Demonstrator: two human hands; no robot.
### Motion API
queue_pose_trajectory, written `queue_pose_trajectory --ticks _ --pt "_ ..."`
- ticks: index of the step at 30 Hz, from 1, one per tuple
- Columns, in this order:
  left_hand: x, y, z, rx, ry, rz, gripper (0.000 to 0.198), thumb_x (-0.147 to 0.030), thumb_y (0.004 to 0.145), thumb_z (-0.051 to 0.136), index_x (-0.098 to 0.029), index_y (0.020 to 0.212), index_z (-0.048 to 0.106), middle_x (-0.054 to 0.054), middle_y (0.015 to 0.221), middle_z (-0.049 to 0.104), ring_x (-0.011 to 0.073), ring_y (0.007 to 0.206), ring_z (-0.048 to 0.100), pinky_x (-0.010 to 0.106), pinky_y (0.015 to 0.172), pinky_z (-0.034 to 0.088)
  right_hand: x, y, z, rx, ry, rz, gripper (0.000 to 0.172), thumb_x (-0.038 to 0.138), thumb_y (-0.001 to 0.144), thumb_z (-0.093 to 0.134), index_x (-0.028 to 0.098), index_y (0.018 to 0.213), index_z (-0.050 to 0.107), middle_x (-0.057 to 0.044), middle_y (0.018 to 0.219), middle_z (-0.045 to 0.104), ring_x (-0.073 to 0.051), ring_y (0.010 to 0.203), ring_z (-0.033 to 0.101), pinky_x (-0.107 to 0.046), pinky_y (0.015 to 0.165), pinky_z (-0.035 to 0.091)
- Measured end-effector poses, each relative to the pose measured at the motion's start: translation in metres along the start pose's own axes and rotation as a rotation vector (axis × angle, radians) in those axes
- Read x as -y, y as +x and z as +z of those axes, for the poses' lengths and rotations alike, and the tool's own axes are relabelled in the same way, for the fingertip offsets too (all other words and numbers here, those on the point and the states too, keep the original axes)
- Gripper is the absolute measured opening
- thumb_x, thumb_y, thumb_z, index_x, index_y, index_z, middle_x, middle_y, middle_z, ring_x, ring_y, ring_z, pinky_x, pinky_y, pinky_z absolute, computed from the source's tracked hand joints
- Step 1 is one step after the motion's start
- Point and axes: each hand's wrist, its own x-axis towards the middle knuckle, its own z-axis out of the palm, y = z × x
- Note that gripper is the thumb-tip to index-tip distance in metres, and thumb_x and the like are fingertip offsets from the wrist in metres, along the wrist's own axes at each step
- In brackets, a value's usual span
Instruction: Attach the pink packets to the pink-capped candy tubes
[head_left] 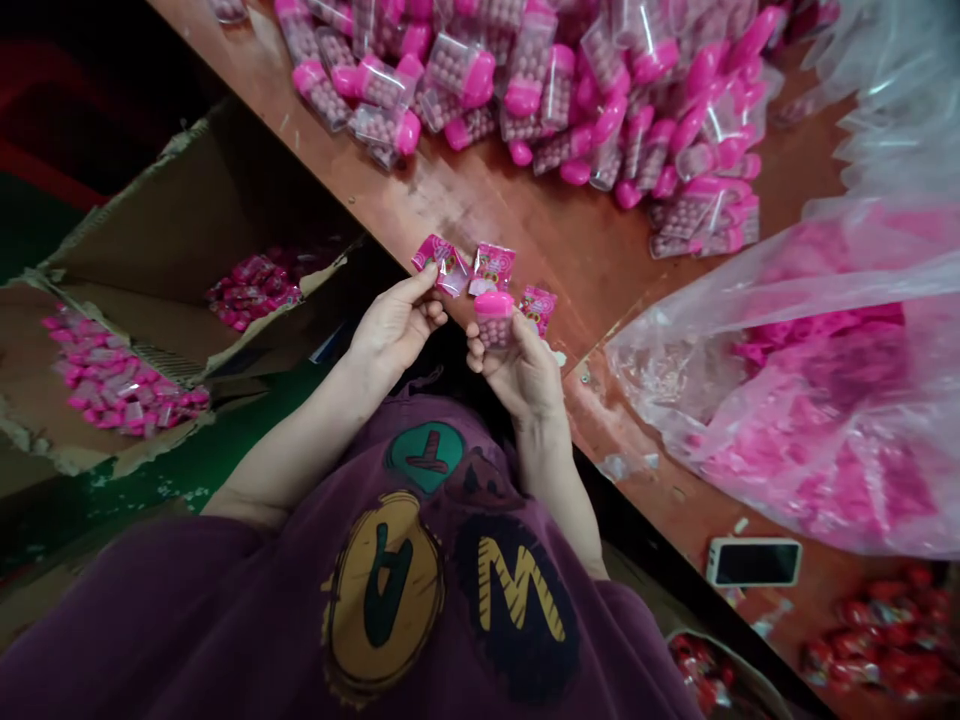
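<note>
Purple fabric of your shirt [420, 600] fills the bottom of the view, with your two forearms rising from it toward the edge of the brown table [570, 250]. On your left stands an open cardboard box [172, 250] with small pink packets lying inside and on its flap. Across the far side of the table lies a heap of clear containers with pink caps [570, 90], well apart from your hands. To your right a large clear plastic bag [810, 380] of pink pieces sprawls over the table, and near the table's front edge lies a phone [754, 562], with red wrapped items beyond it.

Your left hand [394, 325] pinches a pink sachet [439, 262] between thumb and forefinger, the other fingers curled in. Your right hand [517, 365] holds a small pink-capped container [493, 318] upright, fingers wrapped round its clear body, cap above the fingertips. Two more pink sachets [493, 268] lie on the table edge, just beyond the container, one between your hands and one just right of the cap.
</note>
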Motion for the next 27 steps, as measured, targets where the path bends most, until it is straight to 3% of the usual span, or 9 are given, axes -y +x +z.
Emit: queue_pose_trajectory --ticks 3,8,12,17,23,27 --pt "0.011 -0.01 0.009 0.039 0.034 -0.038 0.022 -0.023 0.085 0.085 -0.015 0.077 0.067 -0.003 0.065 0.062 0.0042 0.052 0.051 0.019 0.056 0.046 -0.003 -0.017 -0.011 -0.057 0.022 -0.031 0.04 0.059 0.088 0.073 0.028 0.114 0.066 0.0 0.091 0.069 -0.012 0.067 0.056 -0.026 0.056 0.05" --pt "0.037 -0.019 0.014 0.144 0.08 -0.102 0.016 -0.02 0.09 0.079 -0.014 0.079 0.068 -0.001 0.068 0.065 0.0055 0.055 0.054 0.02 0.057 0.047 -0.009 -0.038 -0.025 -0.217 0.084 -0.157 0.04 0.047 0.076 0.089 0.026 0.1 0.065 0.005 0.078 0.06 -0.008 0.06 0.053 -0.023 0.054 0.049" --pt "0.057 -0.02 0.014 0.188 0.119 -0.14 0.016 -0.019 0.093 0.074 -0.013 0.08 0.068 0.0 0.07 0.065 0.0064 0.055 0.055 0.021 0.057 0.047 -0.022 -0.049 -0.033 -0.376 -0.041 -0.258 0.047 0.051 0.084 0.084 0.028 0.118 0.061 0.006 0.08 0.068 -0.007 0.059 0.057 -0.02 0.051 0.046" --pt "0.073 -0.024 0.018 0.255 0.183 -0.084 0.02 -0.019 0.095 0.073 -0.013 0.077 0.068 0.0 0.069 0.064 0.0063 0.055 0.054 0.021 0.057 0.046 -0.039 -0.058 -0.036 -0.43 -0.114 -0.355 0.046 0.058 0.093 0.072 0.029 0.125 0.058 0.004 0.085 0.069 -0.005 0.054 0.055 -0.019 0.045 0.042" --pt "0.078 -0.032 0.026 0.194 0.285 0.069 0.024 -0.024 0.093 0.078 -0.014 0.073 0.069 -0.002 0.062 0.06 0.0062 0.053 0.052 0.021 0.057 0.044 -0.043 -0.067 -0.035 -0.452 -0.095 -0.379 0.04 0.054 0.099 0.067 0.031 0.129 0.054 0.004 0.086 0.068 -0.005 0.05 0.052 -0.018 0.041 0.039" --pt "0.077 -0.032 0.029 0.152 0.291 0.089 0.023 -0.022 0.092 0.079 -0.014 0.073 0.069 -0.002 0.067 0.064 0.0049 0.053 0.052 0.021 0.056 0.043 -0.042 -0.069 -0.035 -0.507 -0.099 -0.389 0.04 0.054 0.099 0.066 0.031 0.128 0.052 0.004 0.087 0.069 -0.005 0.051 0.053 -0.018 0.042 0.039"
